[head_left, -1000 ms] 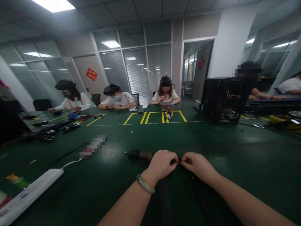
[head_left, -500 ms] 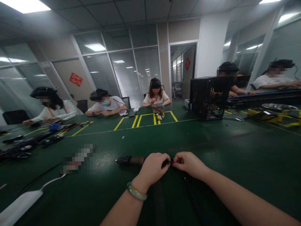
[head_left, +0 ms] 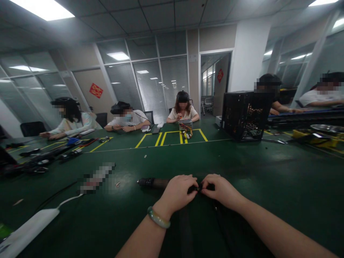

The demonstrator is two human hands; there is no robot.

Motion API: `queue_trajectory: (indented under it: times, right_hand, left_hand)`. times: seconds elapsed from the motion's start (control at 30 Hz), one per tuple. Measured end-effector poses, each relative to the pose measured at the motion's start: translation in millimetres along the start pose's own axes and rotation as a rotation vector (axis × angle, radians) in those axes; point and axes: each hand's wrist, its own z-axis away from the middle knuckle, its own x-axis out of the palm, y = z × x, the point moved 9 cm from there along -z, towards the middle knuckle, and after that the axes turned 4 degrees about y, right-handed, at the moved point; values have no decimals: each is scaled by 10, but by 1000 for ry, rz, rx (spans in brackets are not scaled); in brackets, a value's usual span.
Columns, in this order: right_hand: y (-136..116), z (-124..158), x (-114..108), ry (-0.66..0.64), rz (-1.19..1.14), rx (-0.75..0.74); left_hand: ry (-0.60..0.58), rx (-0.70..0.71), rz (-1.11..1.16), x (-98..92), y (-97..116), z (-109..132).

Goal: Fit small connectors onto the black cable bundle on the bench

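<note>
A dark cylindrical tool (head_left: 158,183), like an electric screwdriver, lies sideways in front of me with its metal tip pointing left. My left hand (head_left: 180,189) is closed over its right end, and a green bangle (head_left: 158,218) circles that wrist. Just to the right, my right hand (head_left: 221,188) pinches a small dark piece close to the tool's end. Fingers hide most of that piece, and I cannot tell whether it touches the tool. A dark cord (head_left: 219,216) runs from below the right hand toward me.
On the green table (head_left: 134,229), a white power strip (head_left: 34,229) with a cable lies at left. Dark parts (head_left: 53,152) are heaped at far left. A black computer case (head_left: 243,114) stands at back right. Several people sit around; one has a metal box with wires (head_left: 186,125).
The view has turned slightly left, so everything appears further right. My right hand's fingers have curled a little differently, and more of the dark piece shows. The left hand keeps its hold.
</note>
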Motion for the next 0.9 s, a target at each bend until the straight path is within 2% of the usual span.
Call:
queue_trajectory:
  times: [0.2, 0.9]
  right_hand:
    - [-4, -8, 2, 3, 16, 4]
    - [-26, -5, 3, -12, -4, 8]
  left_hand:
    - [4, -44, -9, -62, -34, 5]
    - [-17, -77, 14, -34, -21, -21]
